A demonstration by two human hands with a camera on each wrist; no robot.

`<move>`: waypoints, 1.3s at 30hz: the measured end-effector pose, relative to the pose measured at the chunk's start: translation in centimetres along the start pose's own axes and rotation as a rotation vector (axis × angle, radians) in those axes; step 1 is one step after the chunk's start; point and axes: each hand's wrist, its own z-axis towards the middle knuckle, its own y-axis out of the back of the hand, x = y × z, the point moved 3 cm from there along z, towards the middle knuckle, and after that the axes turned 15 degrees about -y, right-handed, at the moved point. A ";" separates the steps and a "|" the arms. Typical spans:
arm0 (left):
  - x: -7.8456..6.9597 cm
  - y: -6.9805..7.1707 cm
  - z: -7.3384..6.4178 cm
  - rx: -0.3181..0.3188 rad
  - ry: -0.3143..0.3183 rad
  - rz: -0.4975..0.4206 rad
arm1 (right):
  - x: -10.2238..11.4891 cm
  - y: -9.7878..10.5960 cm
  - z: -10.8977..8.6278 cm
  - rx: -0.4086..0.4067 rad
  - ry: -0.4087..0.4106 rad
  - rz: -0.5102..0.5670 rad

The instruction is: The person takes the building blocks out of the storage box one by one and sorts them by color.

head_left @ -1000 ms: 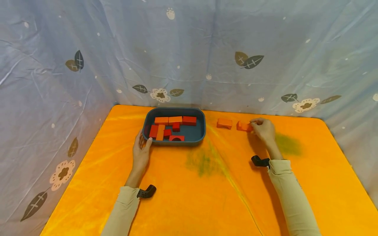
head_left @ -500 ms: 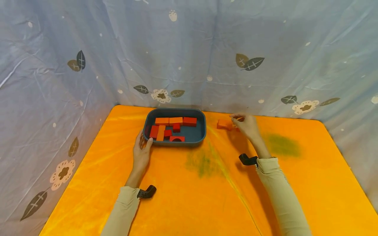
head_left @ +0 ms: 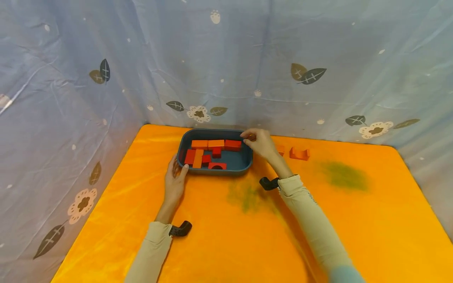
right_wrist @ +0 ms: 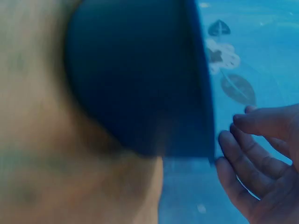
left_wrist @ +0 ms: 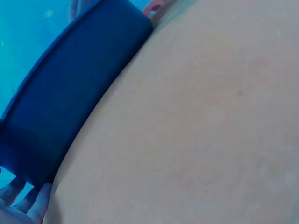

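Head cam looks forward and down from above the table (head_left: 226, 236), widest and farthest, with whole tray (head_left: 226, 172) and curtain (head_left: 212, 51) behind. Wrist cams sit low and close, rolled sideways, tray's outer wall large in both. Left shares left hand (head_left: 174, 184) with head view, right shares right hand (head_left: 262, 145); all three share tray.

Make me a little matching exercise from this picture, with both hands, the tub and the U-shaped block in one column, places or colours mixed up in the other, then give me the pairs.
1. left hand
2. right hand
3. tub
4. U-shaped block

A. on the orange cloth
B. by the tub's far right corner
C. dark blue-grey
D. at the tub's near left corner

Pairs: 1-D, 2-B, 3-C, 4-A
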 end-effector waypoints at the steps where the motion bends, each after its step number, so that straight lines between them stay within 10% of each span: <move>1: 0.0 -0.1 0.0 0.004 -0.002 0.001 | 0.2 -0.4 0.2 0.000 0.000 0.002; 14: 0.0 -0.2 0.5 0.000 -0.026 -0.027 | 1.9 -4.8 2.5 0.089 0.024 -0.095; 25: -0.1 -0.4 0.5 0.006 -0.013 -0.058 | 2.8 -7.7 3.4 0.114 0.063 -0.422; 39: 0.4 0.1 0.1 -0.001 0.012 -0.035 | 2.6 -8.4 3.9 0.122 0.090 -0.316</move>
